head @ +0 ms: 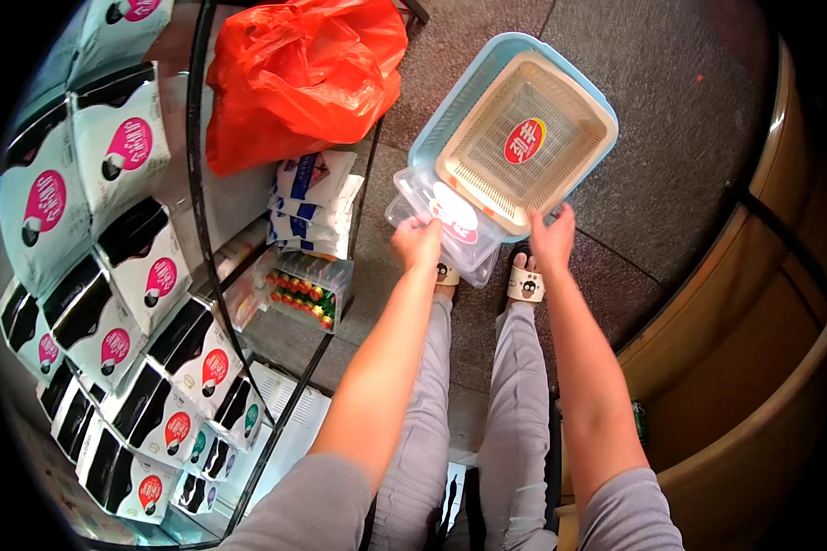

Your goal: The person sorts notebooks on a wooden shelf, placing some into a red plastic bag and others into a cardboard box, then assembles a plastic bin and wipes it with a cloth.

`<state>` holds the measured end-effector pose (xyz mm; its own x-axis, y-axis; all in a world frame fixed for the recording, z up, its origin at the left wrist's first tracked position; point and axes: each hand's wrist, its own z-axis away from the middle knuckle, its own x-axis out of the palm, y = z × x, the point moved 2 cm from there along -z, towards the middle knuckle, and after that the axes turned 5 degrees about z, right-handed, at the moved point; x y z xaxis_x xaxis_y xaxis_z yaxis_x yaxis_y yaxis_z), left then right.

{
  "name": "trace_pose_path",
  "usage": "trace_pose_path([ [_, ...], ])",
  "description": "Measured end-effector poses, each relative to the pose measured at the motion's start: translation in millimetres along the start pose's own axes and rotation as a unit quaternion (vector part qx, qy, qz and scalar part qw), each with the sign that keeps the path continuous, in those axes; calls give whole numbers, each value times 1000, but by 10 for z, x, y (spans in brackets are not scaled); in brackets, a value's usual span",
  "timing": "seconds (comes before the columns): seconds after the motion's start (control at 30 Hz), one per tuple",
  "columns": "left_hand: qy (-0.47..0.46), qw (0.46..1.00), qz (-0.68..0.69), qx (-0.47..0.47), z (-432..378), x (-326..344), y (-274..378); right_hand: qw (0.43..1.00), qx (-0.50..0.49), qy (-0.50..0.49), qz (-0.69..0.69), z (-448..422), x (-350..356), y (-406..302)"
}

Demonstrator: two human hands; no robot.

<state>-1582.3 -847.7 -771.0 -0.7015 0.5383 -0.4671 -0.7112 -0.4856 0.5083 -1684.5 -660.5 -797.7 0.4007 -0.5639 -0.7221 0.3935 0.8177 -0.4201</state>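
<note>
Clear plastic trays or lids (479, 256), at least two overlapping and one bearing a sticker, are pinched by my left hand (419, 242). They lie across the near left corner of a beige slotted plastic basket (455, 155), which sits inside a larger light-blue plastic basket (435, 122) on the floor. A round-edged red sticker (525, 140) shows on the beige basket's bottom. My right hand (553, 237) is at the baskets' near right corner, thumb and fingers apart. Its thumb overlaps the rim; whether it presses there is unclear.
Shelves of white pouches (134, 148) stand at left behind a black frame (196, 138). A red plastic bag (303, 82), stacked packets (313, 206) and a clear box of gold-capped items (341, 293) line the low edge. A curved wooden panel (689, 275) rises at right. My slippered feet (526, 284) are nearby.
</note>
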Motion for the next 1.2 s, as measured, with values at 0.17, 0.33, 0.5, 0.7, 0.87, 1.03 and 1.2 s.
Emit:
trace_pose_path([
  [0.17, -41, 998, 55, 7, 399, -339, 204, 975, 141, -100, -138, -556, 342, 381],
  [0.33, -68, 990, 117, 35, 548, -1041, 157, 988, 62, -56, -132, -495, 204, 398],
  [0.5, -251, 962, 93, 44, 969, -1178, 717, 975, 7, -102, -196, -142, -494, 181],
  [0.7, -360, 889, -85, 272, 1448, -431, 1428, 963, -80, -142, -213, 915, -1681, -290],
  [0.87, -367, 900, -120, 204, 2261, -514, 1929, 942, -59, -139, -300, 1722, -2541, -458],
  [1.03, -398, 870, -166, 239, 3066, -738, 2371, 937, -67, -126, -319, 2338, -3341, -654],
  [1.2, -427, 825, -238, 283, 3815, -927, 2734, 937, -106, -82, -324, 2777, -3967, -719],
])
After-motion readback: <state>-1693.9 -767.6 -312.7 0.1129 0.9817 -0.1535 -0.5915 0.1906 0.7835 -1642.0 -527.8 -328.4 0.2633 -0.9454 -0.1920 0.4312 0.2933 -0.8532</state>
